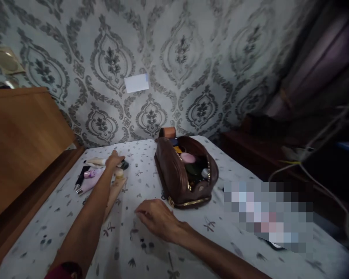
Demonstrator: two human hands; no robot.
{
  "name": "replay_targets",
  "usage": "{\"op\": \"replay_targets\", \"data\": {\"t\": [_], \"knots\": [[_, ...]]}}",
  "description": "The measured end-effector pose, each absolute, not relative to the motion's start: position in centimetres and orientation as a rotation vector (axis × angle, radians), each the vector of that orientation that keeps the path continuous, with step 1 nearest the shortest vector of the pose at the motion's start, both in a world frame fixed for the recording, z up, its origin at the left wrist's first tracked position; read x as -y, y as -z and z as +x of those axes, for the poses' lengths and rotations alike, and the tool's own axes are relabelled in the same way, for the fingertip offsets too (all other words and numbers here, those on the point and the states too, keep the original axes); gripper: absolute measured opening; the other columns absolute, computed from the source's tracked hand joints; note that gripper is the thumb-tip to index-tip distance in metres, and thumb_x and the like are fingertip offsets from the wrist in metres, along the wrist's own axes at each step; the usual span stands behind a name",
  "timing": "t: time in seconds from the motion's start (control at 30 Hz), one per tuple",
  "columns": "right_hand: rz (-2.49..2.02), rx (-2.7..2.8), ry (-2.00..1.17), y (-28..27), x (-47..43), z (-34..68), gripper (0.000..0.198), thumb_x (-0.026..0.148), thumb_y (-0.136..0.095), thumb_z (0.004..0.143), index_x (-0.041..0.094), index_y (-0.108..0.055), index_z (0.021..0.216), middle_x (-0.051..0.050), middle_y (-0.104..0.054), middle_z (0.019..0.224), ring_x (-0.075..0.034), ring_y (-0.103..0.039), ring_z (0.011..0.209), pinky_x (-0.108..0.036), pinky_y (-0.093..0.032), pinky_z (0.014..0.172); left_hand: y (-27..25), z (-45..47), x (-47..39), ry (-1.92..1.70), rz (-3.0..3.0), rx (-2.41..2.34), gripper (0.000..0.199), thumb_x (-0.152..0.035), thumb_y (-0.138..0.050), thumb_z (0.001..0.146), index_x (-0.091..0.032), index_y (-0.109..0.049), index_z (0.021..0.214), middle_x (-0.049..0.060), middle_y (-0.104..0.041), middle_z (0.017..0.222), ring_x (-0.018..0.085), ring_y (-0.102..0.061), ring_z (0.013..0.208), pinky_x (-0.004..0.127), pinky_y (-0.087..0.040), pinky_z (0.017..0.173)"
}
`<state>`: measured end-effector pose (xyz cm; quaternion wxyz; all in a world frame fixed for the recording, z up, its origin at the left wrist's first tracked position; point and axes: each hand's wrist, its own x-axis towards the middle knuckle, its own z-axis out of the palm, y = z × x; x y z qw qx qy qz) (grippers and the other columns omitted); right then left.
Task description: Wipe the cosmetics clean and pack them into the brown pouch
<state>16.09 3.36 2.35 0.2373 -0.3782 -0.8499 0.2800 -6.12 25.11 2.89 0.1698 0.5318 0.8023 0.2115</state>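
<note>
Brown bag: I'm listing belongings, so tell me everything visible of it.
The brown bag looks like leather, with gold zippers and a tan strap at its far end. It stands on the patterned cloth, its unzipped top showing a pink item and other contents. The right hand is near its closest corner; touch is unclear.

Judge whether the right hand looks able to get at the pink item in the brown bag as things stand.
Probably yes: the right hand is near the brown bag, whose top gapes open with the pink item showing. It would likely need to rise over the bag's side.
</note>
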Motion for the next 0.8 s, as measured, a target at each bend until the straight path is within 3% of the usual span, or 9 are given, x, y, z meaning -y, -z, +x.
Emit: {"op": "replay_targets", "data": {"t": [0.1,0.17,0.27,0.33,0.43,0.5,0.67,0.73,0.8], "knots": [[-1.075,2.054,-0.953,-0.5,-4.0,15.8,0.023,0.018,-0.056,0.085,0.017,-0.074,0.099,-0.006,-0.075,0.089,-0.016,-0.066,0.077,-0.025,-0.047,0.071,-4.0,-5.8,-24.9,-0.688,1.506,-2.237,0.069,-0.034,-0.063,0.076,-0.017,-0.038,0.138,0.018,-0.066,0.116,0.033,-0.068,0.097,0.036,-0.055,0.065],[-1.063,1.844,-1.085,0.4,-4.4,15.7,0.030,0.023,-0.056,0.087,0.016,-0.070,0.113,-0.007,-0.073,0.096,-0.016,-0.066,0.080,-0.026,-0.050,0.071,-5.3,-5.4,-24.0,-0.782,1.570,-2.167,0.070,-0.034,-0.057,0.080,-0.018,-0.031,0.143,0.015,-0.064,0.120,0.031,-0.067,0.101,0.037,-0.056,0.068],[-1.005,1.560,-1.311,1.1,-5.0,15.5,0.047,0.037,-0.056,0.090,0.017,-0.056,0.132,-0.011,-0.063,0.117,-0.013,-0.064,0.077,-0.028,-0.053,0.070,-7.0,-4.0,-20.4,-0.921,1.777,-1.960,0.070,-0.032,-0.055,0.080,-0.024,-0.028,0.145,0.008,-0.059,0.129,0.025,-0.061,0.115,0.036,-0.054,0.090],[-0.920,1.388,-1.457,1.2,-5.0,15.3,0.059,0.050,-0.057,0.089,0.021,-0.047,0.140,-0.012,-0.054,0.128,-0.014,-0.064,0.085,-0.029,-0.055,0.072,-7.3,-2.7,-16.3,-1.121,2.011,-1.671,0.067,-0.035,-0.058,0.079,-0.022,-0.036,0.141,0.009,-0.051,0.140,0.026,-0.050,0.129,0.040,-0.042,0.108],[-0.694,1.182,-1.673,1.3,-4.3,14.9,0.077,0.073,-0.054,0.081,0.027,-0.042,0.142,-0.009,-0.054,0.124,-0.019,-0.061,0.101,-0.030,-0.056,0.073,-6.0,-0.3,-9.0,-1.173,2.151,-1.487,0.063,-0.045,-0.055,0.086,-0.024,-0.035,0.143,0.009,-0.042,0.149,0.029,-0.038,0.139,0.048,-0.029,0.117],[-0.656,1.143,-1.728,1.3,-3.5,14.7,0.079,0.080,-0.047,0.079,0.027,-0.045,0.138,-0.007,-0.058,0.114,-0.020,-0.060,0.099,-0.030,-0.055,0.071,-4.6,1.2,-4.8,-1.090,2.146,-1.574,0.059,-0.047,-0.050,0.090,-0.024,-0.036,0.143,0.011,-0.045,0.146,0.031,-0.040,0.138,0.052,-0.029,0.116],[-0.956,1.346,-1.596,0.9,-1.5,14.6,0.055,0.064,-0.041,0.093,0.020,-0.055,0.124,-0.003,-0.060,0.097,-0.015,-0.058,0.083,-0.028,-0.052,0.072,-2.9,2.5,-1.3,-1.164,2.199,-1.741,0.066,-0.048,-0.035,0.095,-0.010,-0.029,0.149,0.022,-0.039,0.147,0.034,-0.033,0.141,0.055,-0.027,0.115],[-1.019,1.421,-1.658,0.3,-1.0,14.6,0.048,0.056,-0.040,0.096,0.020,-0.053,0.126,-0.002,-0.060,0.092,-0.014,-0.058,0.072,-0.025,-0.051,0.063,-3.6,1.8,-1.8,-1.198,2.218,-1.816,0.065,-0.050,-0.032,0.094,-0.009,-0.038,0.144,0.024,-0.040,0.144,0.037,-0.035,0.139,0.056,-0.029,0.114],[-1.071,1.543,-1.611,-0.3,-0.7,14.8,0.043,0.052,-0.043,0.096,0.021,-0.055,0.124,-0.003,-0.062,0.092,-0.015,-0.060,0.073,-0.026,-0.050,0.063,-4.7,0.7,-2.6,-1.124,2.256,-1.847,0.063,-0.055,-0.032,0.092,-0.012,-0.055,0.131,0.022,-0.049,0.135,0.039,-0.043,0.133,0.056,-0.033,0.110]]}}
